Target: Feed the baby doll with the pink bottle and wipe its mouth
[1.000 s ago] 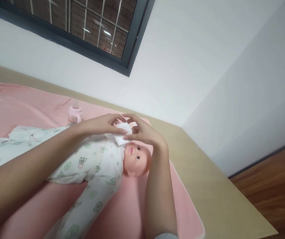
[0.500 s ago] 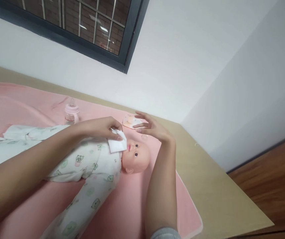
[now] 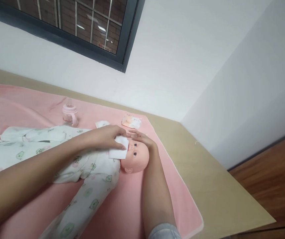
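A baby doll (image 3: 139, 159) in a white patterned suit lies on its back on a pink blanket (image 3: 130, 205), its head toward the right. My left hand (image 3: 109, 136) pinches a folded white wipe (image 3: 119, 151) and holds it at the doll's mouth and chin, covering that part. Along the far side of the doll's head rests my right hand (image 3: 143, 137), fingers stretched out and nothing in them. Some of its fingertips are hidden near the doll's cheek.
A pink-lidded baby bottle (image 3: 70, 114) stands beyond the doll's body. A small orange and white packet (image 3: 132, 121) lies past its head. The tan tabletop (image 3: 214, 186) ends at the right; a white wall (image 3: 162, 76) with a dark-framed window (image 3: 122, 56) rises behind.
My right hand has come down from above the packet to the side of the doll's head. My left hand has shifted the wipe slightly right and lower, onto the doll's mouth area.
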Available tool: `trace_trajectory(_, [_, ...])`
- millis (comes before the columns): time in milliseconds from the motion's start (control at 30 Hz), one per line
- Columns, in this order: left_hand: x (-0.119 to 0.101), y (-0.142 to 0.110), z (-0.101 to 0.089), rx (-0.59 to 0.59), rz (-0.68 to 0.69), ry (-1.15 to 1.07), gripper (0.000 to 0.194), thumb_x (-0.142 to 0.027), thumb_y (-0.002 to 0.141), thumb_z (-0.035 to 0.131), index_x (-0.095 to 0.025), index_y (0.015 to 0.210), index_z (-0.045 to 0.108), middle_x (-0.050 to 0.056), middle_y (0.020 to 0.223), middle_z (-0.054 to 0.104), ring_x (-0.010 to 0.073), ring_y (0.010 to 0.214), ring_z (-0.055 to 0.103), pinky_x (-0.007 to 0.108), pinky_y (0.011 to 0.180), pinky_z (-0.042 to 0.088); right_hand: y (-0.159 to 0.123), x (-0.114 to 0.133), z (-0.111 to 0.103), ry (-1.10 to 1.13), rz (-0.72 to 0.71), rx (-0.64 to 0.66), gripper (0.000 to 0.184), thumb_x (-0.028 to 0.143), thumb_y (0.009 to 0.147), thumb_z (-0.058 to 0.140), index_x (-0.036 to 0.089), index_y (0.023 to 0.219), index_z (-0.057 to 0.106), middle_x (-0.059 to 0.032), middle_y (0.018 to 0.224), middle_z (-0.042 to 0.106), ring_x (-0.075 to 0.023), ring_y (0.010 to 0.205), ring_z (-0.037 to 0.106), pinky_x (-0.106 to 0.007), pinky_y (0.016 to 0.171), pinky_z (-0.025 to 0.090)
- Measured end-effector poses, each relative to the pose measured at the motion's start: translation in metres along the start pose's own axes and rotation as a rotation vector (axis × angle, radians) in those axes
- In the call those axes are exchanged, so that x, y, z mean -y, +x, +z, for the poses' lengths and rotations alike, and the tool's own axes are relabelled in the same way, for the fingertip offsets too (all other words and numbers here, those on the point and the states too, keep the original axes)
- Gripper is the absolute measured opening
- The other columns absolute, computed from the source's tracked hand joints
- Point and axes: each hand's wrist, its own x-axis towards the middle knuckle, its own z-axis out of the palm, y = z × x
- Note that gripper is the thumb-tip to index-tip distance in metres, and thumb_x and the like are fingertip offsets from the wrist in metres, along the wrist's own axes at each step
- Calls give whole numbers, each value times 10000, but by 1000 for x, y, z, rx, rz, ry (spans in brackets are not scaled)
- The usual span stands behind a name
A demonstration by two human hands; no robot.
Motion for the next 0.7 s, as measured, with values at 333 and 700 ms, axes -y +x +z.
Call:
trace_trajectory(333, [-9, -1, 6, -25, 11, 27, 177, -342, 749, 547, -199, 821, 622, -10, 752, 618, 190, 702, 571, 281, 555, 337, -2, -6, 2, 9, -4, -105, 544, 291, 642, 788, 210, 1147, 605, -102, 1226, 647, -257, 1237, 550, -435, 1089, 407])
trace_trajectory(700, [-1, 1, 2, -91, 35, 84, 155, -319, 759, 541, -188, 745, 624, -1, 705, 622, 193, 681, 561, 280, 588, 333, -1, -8, 2, 112, 4, -171, 551, 289, 617, 808, 192, 1122, 611, -107, 1161, 676, -263, 1185, 593, -437, 1085, 410])
